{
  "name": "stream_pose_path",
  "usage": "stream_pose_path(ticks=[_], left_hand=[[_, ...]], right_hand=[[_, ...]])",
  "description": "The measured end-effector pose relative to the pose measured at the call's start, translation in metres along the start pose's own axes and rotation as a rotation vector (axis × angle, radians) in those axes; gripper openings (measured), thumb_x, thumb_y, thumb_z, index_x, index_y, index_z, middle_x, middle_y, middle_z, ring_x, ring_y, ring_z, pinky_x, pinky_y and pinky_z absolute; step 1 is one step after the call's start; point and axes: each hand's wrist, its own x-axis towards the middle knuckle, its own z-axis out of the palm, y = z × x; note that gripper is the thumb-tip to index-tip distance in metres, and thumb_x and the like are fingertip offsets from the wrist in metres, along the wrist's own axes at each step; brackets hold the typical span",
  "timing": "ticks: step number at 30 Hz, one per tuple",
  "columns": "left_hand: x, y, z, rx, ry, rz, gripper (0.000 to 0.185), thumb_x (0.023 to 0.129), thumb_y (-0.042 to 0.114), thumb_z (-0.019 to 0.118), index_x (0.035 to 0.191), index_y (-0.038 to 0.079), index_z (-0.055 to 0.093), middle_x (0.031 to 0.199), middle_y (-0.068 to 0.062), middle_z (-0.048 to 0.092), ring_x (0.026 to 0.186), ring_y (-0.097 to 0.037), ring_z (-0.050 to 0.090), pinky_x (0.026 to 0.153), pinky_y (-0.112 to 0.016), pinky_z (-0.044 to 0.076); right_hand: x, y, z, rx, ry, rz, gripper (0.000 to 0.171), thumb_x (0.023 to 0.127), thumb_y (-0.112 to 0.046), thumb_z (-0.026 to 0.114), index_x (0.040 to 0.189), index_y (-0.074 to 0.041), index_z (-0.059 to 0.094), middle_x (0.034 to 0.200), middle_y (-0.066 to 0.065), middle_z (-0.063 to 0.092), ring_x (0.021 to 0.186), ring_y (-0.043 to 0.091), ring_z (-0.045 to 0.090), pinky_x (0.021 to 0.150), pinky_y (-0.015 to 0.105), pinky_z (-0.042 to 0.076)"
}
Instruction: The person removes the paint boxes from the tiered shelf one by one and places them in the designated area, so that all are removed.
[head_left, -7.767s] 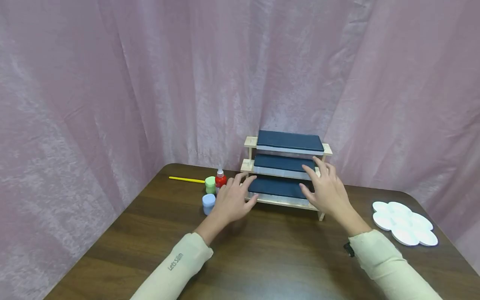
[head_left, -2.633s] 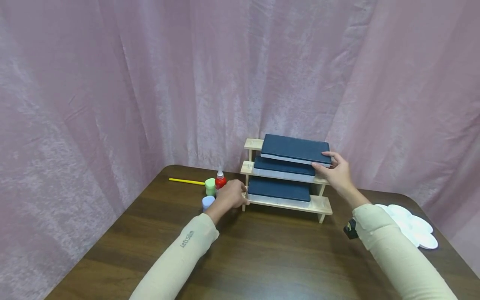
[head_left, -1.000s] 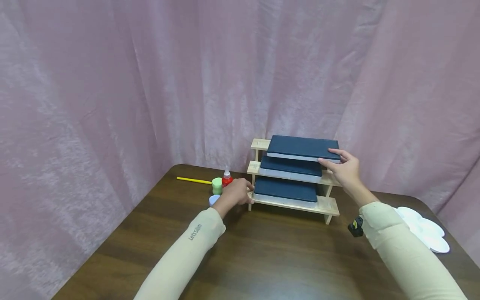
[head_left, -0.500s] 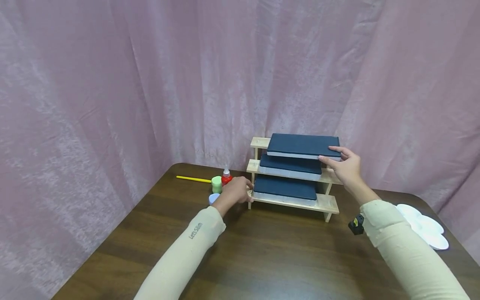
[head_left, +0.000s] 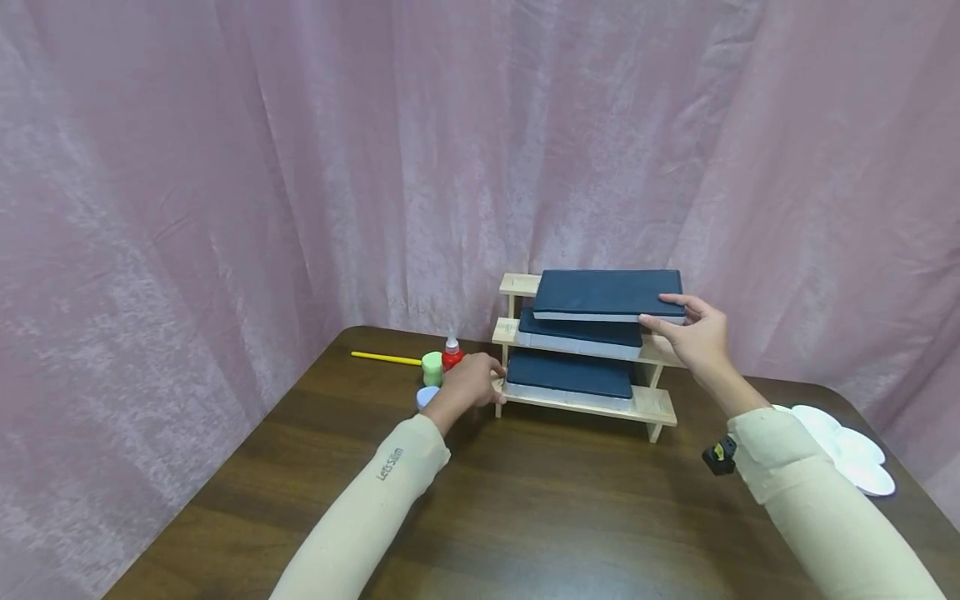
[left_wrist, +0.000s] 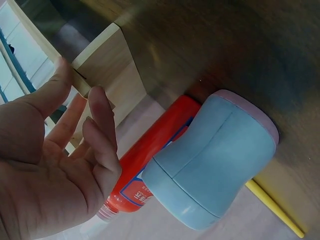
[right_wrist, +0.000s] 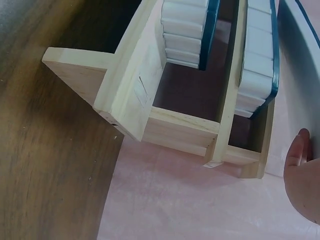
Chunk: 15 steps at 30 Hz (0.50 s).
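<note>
Top box lifted, right hand gripping.

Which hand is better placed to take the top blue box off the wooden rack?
The right hand: it already grips the right end of the top blue box. The left hand is low, at the wooden rack's left foot, steadying it.

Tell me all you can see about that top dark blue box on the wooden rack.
The top box is flat and rectangular, with a dark blue lid over a pale, whitish body. It sits at the wooden rack's highest step, sticking out past the right end. The right hand grips its right end, fingers on the lid. Two similar boxes lie on the steps below.
</note>
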Motion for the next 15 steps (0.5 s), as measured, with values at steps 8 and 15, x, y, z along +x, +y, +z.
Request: stream_pose_path(ticks=[8, 15], left_hand=[[0.001, 0.004, -0.002, 0.006, -0.004, 0.005, 0.049, 0.076, 0.030, 0.087, 0.122, 0.022, 0.072, 0.130, -0.007, 0.064, 0.108, -0.026, 0.060, 0.084, -0.047, 0.053], [0.000, 0.007, -0.001, 0.007, -0.006, -0.001, 0.050, 0.076, 0.030, 0.087, 0.122, 0.023, 0.071, 0.128, -0.007, 0.065, 0.108, -0.026, 0.060, 0.084, -0.048, 0.052]], right_hand=[[-0.005, 0.004, -0.005, -0.011, 0.066, -0.075, 0.051, 0.078, -0.026, 0.087, 0.122, -0.007, 0.069, 0.105, 0.001, 0.057, 0.055, 0.003, 0.037, 0.042, 0.019, 0.033], [-0.015, 0.003, -0.015, -0.022, 0.052, -0.090, 0.053, 0.078, -0.020, 0.086, 0.125, -0.005, 0.067, 0.069, 0.000, 0.043, 0.049, 0.005, 0.037, 0.041, 0.018, 0.036]])
